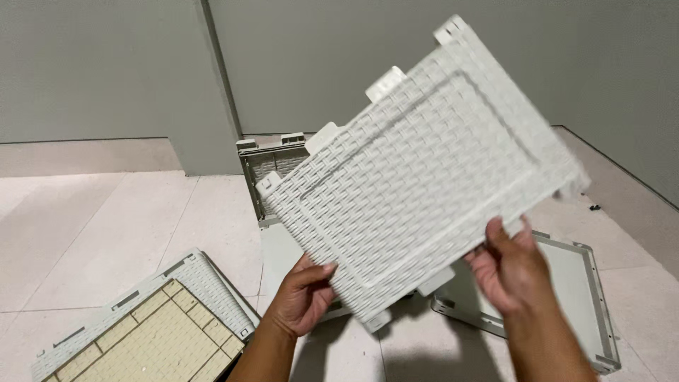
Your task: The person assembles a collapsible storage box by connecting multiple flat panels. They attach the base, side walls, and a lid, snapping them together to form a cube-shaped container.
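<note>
White woven-pattern plastic panel (424,177), tilted in mid-air above the floor (106,219), pinched along its lower edge by left hand (304,297) and right hand (511,267), set apart; shallow fingertip hold, likely slip onto panels below.

Soft, even indoor light, perhaps from overhead, leaves faint shadows on the pale floor (106,233) beneath the woven white panel (424,177), with sharp focus and no glare.

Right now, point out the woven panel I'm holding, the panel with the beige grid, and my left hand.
woven panel (417,177), head view, centre of weave
beige-grid panel (152,332), head view, on the grid
left hand (304,297), head view, back of hand
</note>
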